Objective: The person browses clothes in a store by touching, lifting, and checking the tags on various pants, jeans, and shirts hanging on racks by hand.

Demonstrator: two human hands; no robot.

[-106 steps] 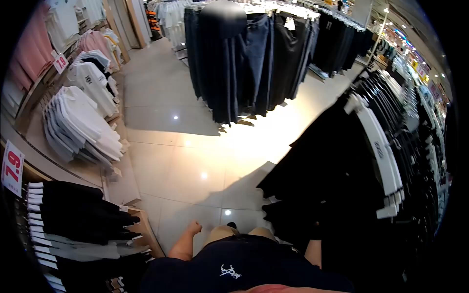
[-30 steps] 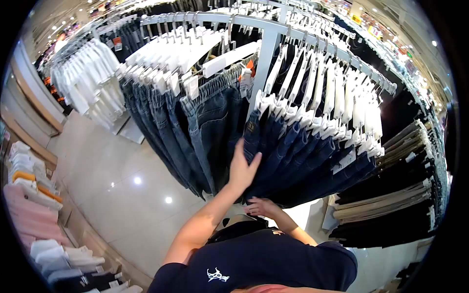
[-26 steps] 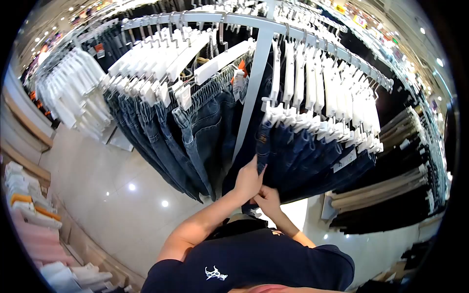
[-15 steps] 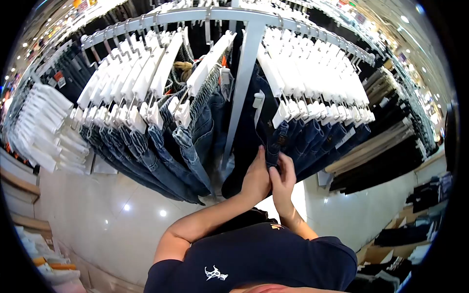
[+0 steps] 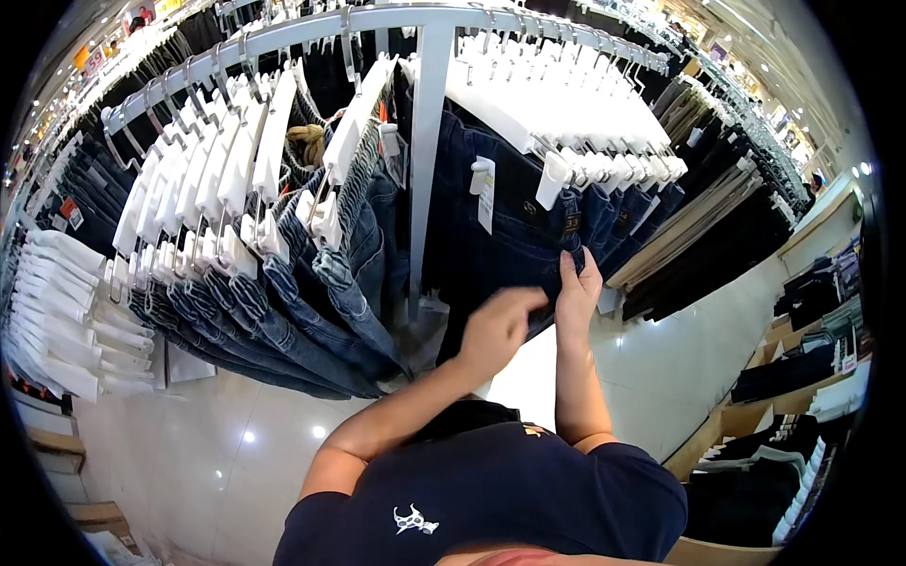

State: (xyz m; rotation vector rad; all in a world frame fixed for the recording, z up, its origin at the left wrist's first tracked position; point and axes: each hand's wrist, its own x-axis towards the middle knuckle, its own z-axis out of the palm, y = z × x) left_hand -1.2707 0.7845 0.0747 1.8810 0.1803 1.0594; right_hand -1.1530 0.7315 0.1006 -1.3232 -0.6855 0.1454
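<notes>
A pair of dark blue jeans hangs from a white clip hanger at the near end of the right-hand row, a white tag on its waist. My right hand pinches the side edge of the jeans, just under a small brown size label. In front of the denim, lower and to the left, is my left hand; its fingers are smeared by motion, and whether they touch the cloth I cannot tell.
The grey metal rack has a post between its two rows of hangers. Lighter blue jeans fill the left row. White garments hang farther left, beige and black trousers to the right. Shelves of folded clothes stand at lower right.
My hands were together at the jeans' edge. Now the right hand has moved up and right with that edge, spreading the jeans out, and the left hand is apart from it. The view has shifted.
</notes>
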